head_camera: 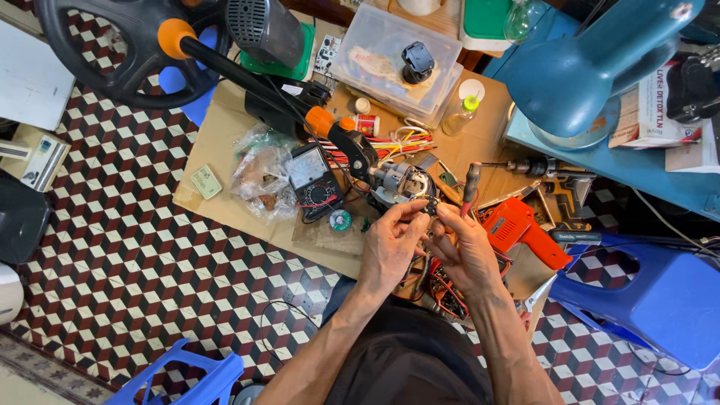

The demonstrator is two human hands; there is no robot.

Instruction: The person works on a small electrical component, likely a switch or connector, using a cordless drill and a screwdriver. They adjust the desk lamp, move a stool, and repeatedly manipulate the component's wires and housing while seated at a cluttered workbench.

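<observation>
Both hands meet above the cardboard sheet [225, 150], left hand [390, 247] and right hand [465, 251] pinching a small dark part [430, 209] between fingertips, raised close for sight, just below the fan motor [401, 182] and right of the multimeter [315, 178].

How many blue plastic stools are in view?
2. One stool stands at the right, beside the cardboard; another stool shows partly at the bottom left edge. More may lie outside the frame.

Bare forearms, no sleeves, no watch or rings on left hand [390, 251] or right hand [466, 255]; dark shirt [409, 360].
</observation>
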